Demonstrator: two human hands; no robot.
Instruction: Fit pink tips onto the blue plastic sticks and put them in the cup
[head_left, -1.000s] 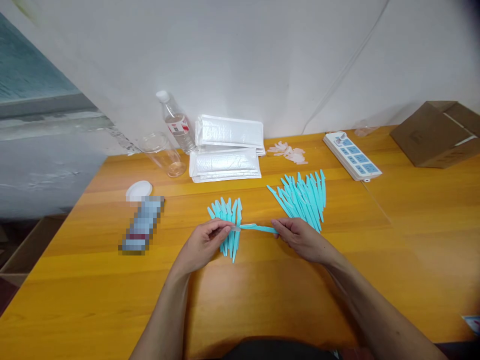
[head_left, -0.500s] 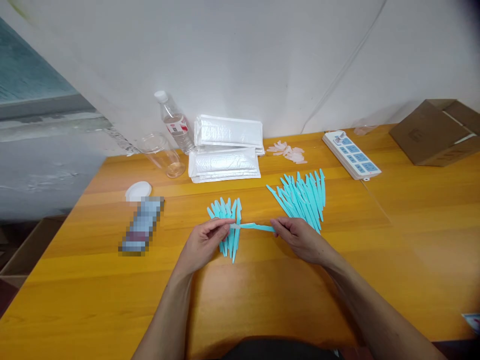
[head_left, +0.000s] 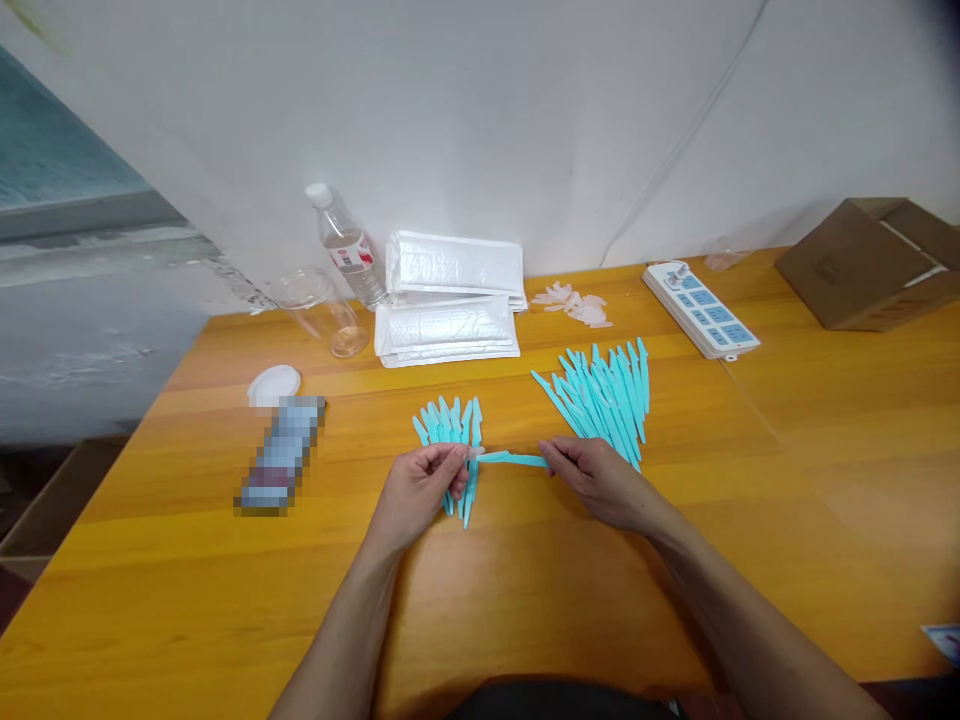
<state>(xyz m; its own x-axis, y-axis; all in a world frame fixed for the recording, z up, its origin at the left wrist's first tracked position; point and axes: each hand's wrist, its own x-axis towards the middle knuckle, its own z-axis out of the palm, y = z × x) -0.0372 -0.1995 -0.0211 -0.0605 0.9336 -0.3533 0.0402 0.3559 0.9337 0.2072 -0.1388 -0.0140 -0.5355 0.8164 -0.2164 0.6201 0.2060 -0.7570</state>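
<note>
Slim turquoise plastic blade-shaped stick point(head_left: 514, 459), one: centre of frame, level, its right end pinched by the fingers of the right hand point(head_left: 596, 480). Small translucent plastic sheath point(head_left: 475, 453), one: at the stick's left end, gripped between thumb and fingers of the left hand point(head_left: 424, 490); how far it is seated cannot be told. Left fan of turquoise sticks point(head_left: 455, 425): at least six, partly under the left hand. Right fan of turquoise sticks point(head_left: 604, 395): over ten, overlapping, right of centre. Pile of loose translucent sheaths point(head_left: 574, 303): many, upper centre. Silver padded envelopes point(head_left: 450, 328): two stacks, upper centre. Clear plastic bottle with white cap point(head_left: 351, 250): one, upper left. Changed from the earlier frame: left index finger, then extended, now curled.
</note>
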